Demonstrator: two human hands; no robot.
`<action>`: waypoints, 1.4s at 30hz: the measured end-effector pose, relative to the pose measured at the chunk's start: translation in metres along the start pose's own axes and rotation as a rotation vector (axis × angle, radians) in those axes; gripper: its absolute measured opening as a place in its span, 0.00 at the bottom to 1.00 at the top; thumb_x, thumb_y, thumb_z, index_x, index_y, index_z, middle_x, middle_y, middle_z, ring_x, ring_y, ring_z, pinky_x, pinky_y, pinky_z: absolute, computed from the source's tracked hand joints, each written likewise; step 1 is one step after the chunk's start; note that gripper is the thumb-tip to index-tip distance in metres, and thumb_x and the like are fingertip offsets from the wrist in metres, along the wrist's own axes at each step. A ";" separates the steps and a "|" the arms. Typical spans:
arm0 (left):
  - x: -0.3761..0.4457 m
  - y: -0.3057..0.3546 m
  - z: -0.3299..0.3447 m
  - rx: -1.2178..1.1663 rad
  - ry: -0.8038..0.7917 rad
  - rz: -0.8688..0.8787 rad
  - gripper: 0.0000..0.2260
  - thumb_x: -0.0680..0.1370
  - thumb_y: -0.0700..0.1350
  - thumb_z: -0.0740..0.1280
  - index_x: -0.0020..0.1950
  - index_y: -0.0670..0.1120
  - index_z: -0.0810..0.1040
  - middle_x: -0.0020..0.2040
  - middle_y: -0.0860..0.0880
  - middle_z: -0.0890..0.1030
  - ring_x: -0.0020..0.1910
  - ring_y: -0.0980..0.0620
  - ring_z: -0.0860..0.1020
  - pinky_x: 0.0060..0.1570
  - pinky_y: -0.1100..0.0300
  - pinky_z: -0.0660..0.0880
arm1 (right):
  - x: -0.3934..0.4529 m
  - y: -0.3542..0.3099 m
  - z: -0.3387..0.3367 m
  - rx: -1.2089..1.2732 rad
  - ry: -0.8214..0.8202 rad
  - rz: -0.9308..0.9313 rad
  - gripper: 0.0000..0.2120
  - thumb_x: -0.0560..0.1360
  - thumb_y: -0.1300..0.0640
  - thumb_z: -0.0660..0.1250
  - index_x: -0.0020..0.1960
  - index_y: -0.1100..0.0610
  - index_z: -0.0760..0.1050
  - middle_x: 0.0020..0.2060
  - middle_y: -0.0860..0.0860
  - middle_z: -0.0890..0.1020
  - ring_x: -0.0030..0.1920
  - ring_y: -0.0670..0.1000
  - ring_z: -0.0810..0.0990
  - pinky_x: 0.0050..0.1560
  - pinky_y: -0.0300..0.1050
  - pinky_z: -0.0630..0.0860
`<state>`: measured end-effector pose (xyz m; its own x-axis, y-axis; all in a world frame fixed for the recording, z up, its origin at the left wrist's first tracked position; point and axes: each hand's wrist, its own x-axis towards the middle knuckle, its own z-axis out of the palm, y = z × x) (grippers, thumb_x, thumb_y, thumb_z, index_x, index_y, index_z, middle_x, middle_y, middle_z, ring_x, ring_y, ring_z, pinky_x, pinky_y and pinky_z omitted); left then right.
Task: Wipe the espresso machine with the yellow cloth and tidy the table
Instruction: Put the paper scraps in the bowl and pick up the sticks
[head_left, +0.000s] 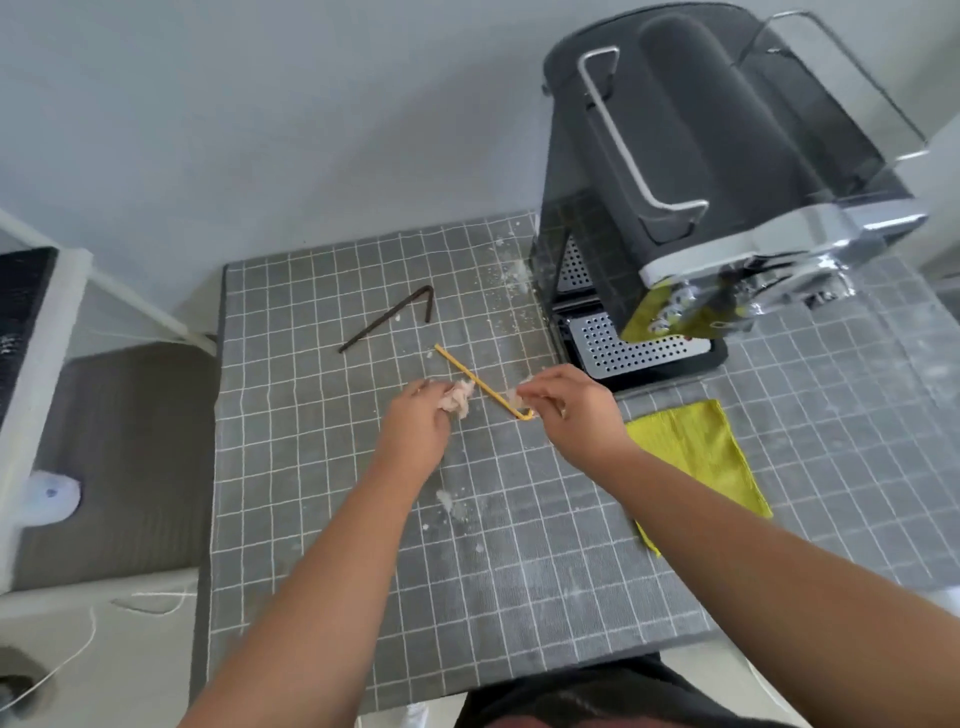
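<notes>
The dark grey espresso machine (691, 156) stands at the back right of the table, its perforated drip tray (623, 345) facing me. The yellow cloth (696, 452) lies flat in front of it, partly under my right forearm. My left hand (423, 415) is shut on a wad of crumpled tissue (458, 397). My right hand (566, 402) pinches a small scrap of tissue (517, 396) just above the bent end of a yellow straw (475, 379) lying on the table.
A grey checked tablecloth (322, 467) covers the table, with white crumbs near the machine's left side and below my left hand. A bent dark brown straw (395, 317) lies at the back left. A grey chair seat (119, 457) sits left of the table.
</notes>
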<state>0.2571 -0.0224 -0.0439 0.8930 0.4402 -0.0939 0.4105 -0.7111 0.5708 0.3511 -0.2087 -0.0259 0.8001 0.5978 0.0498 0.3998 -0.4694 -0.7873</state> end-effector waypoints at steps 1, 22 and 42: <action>-0.006 0.013 0.004 -0.051 0.005 0.008 0.16 0.76 0.31 0.62 0.61 0.39 0.80 0.56 0.40 0.80 0.51 0.41 0.79 0.50 0.61 0.70 | -0.011 0.001 -0.009 0.028 0.024 0.045 0.09 0.75 0.66 0.67 0.50 0.59 0.84 0.48 0.50 0.81 0.44 0.45 0.79 0.48 0.24 0.72; -0.121 0.375 0.247 -0.111 -0.739 0.335 0.10 0.78 0.41 0.64 0.55 0.49 0.82 0.41 0.45 0.85 0.36 0.50 0.81 0.43 0.59 0.76 | -0.320 0.177 -0.253 0.127 0.605 0.811 0.06 0.74 0.59 0.70 0.48 0.52 0.84 0.42 0.48 0.81 0.40 0.49 0.78 0.42 0.31 0.70; -0.219 0.416 0.476 0.355 -1.133 0.354 0.10 0.78 0.46 0.64 0.56 0.49 0.81 0.51 0.44 0.84 0.51 0.42 0.80 0.54 0.49 0.78 | -0.470 0.339 -0.225 1.026 0.874 1.544 0.17 0.80 0.67 0.54 0.65 0.60 0.71 0.38 0.54 0.75 0.39 0.55 0.76 0.38 0.41 0.78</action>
<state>0.3200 -0.6757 -0.1743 0.5487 -0.4031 -0.7324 -0.0167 -0.8812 0.4725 0.2111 -0.7956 -0.1780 0.2392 -0.4049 -0.8825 -0.7718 0.4722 -0.4259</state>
